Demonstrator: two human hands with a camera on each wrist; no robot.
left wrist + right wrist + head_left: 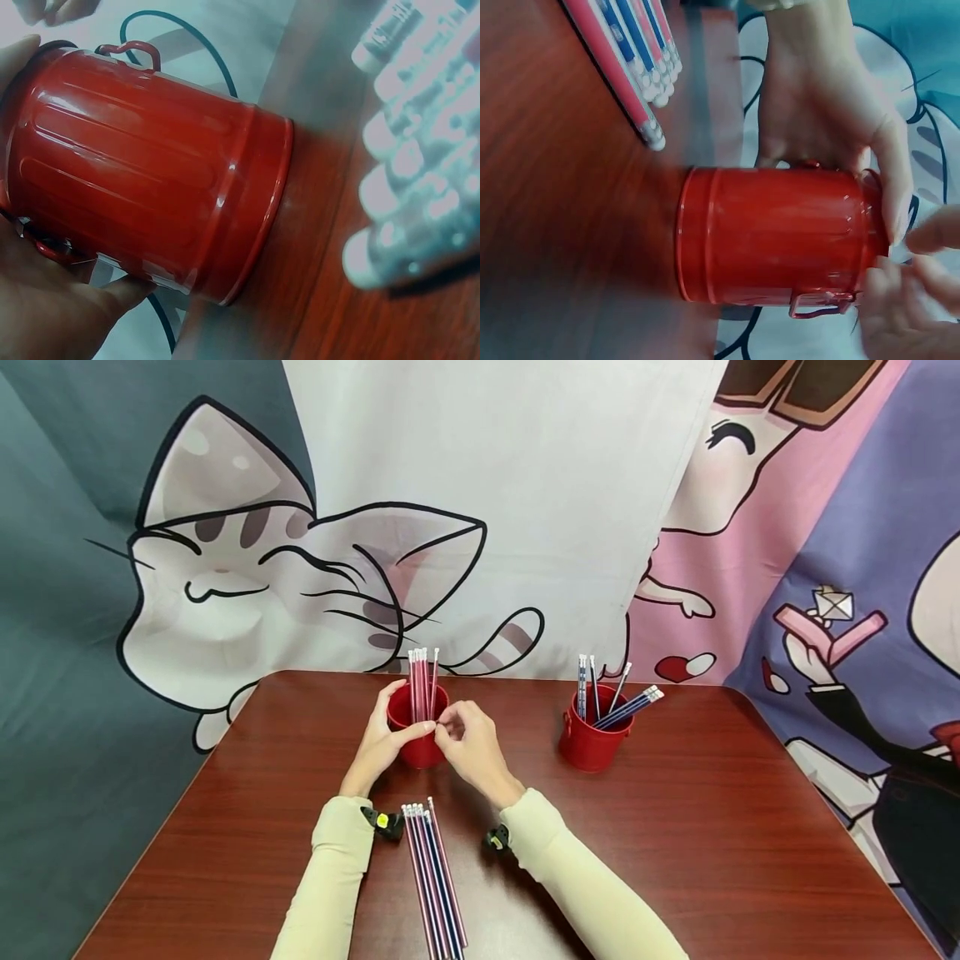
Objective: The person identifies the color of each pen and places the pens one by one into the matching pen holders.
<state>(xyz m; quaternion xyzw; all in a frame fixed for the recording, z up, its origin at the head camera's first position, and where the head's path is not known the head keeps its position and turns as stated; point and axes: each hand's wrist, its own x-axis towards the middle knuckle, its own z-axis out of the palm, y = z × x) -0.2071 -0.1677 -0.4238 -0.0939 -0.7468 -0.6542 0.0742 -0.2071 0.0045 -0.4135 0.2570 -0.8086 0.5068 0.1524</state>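
Observation:
My left hand (377,745) grips a small red metal bucket (424,755) round its left side, thumb along the front of the rim. Pink pencils (419,683) stand in this bucket, white erasers up. My right hand (477,752) is at the bucket's front right rim, fingers curled and fingertips close to the left thumb tip; I cannot tell whether a pencil is between them. In the right wrist view the bucket (780,232) shows a side handle (819,309). Between my forearms, a row of pink and dark blue pencils (435,877) lies on the table.
A second red bucket (591,748) stands to the right with several dark blue pencils (630,707), some leaning over its rim. The brown wooden table (712,827) ends at a cloth backdrop (525,527) with cartoon figures just behind both buckets.

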